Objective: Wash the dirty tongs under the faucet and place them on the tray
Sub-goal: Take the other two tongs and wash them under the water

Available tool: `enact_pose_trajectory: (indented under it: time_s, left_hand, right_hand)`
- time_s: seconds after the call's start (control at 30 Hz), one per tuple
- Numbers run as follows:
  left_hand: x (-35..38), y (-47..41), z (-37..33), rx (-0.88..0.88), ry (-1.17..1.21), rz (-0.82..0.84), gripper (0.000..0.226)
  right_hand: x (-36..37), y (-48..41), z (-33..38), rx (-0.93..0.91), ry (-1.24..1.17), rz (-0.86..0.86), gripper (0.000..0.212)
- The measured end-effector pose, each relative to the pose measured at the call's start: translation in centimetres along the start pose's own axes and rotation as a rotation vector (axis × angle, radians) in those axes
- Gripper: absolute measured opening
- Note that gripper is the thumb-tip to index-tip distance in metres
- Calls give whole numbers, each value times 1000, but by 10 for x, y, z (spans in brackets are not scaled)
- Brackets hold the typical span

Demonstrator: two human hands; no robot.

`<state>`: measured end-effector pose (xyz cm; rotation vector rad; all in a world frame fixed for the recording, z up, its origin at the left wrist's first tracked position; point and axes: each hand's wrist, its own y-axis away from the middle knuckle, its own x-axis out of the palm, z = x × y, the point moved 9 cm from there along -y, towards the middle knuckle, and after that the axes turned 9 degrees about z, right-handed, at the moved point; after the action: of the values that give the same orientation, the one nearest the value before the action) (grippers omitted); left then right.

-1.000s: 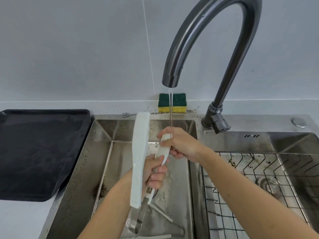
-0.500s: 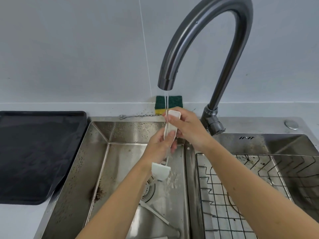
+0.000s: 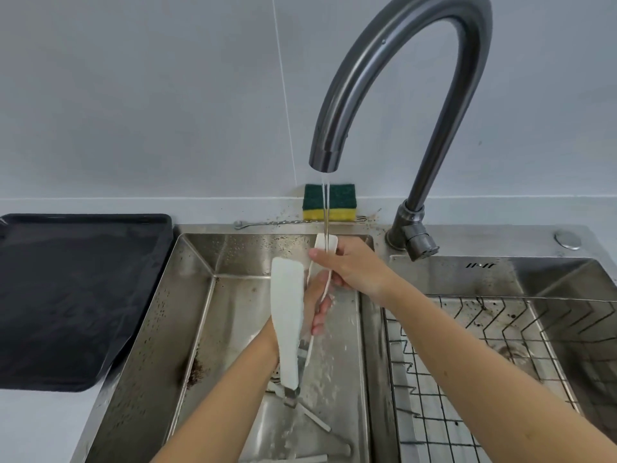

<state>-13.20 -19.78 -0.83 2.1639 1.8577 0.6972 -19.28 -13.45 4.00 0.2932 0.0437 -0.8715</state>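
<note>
Now: rinsing step, tongs [image 3: 287,312] at centre frame under running faucet [image 3: 329,142]
Hands: left hand [image 3: 317,304] grips tongs midway; right hand [image 3: 350,265] pinches upper blade tip
Next: likely finish rinse, then carry to tray [image 3: 76,295] at frame left

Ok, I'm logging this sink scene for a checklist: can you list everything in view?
sink: one, steel, grime-speckled, centre
tongs: one, white, held under the running water
faucet: one, dark grey, behind the sink
sponge: one, green and yellow, behind the sink's back rim
tray: one, black, left of the sink
wire rack: one, dark, in the right basin
loose utensils: at least two, white, sink floor
left hand: grips the tongs low
right hand: pinches the upper tong arm
</note>
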Motion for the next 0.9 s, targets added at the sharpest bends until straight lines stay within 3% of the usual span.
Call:
enact_pose_trajectory:
  time_s: [0.17,0.27,0.4,0.6,0.8,0.9]
  left_hand:
    - [-36,4,52,-267,283,-130,35]
    - [-53,15,63,-293,314,-257,33]
    - [-69,32,64,-264,154,-414,26]
    - [-87,48,87,-273,429,-613,18]
    - [-93,66,90,-277,504,-686,17]
    - [-91,69,92,-255,552,-680,16]
  right_hand:
    - [17,-1,-40,206,95,-7,25]
    - [30,7,-59,287,133,62,19]
    - [41,18,-74,333,121,110,14]
    - [60,36,-64,274,-130,182,41]
    - [87,42,-54,263,250,311,48]
    - [96,36,-58,239,397,294,32]
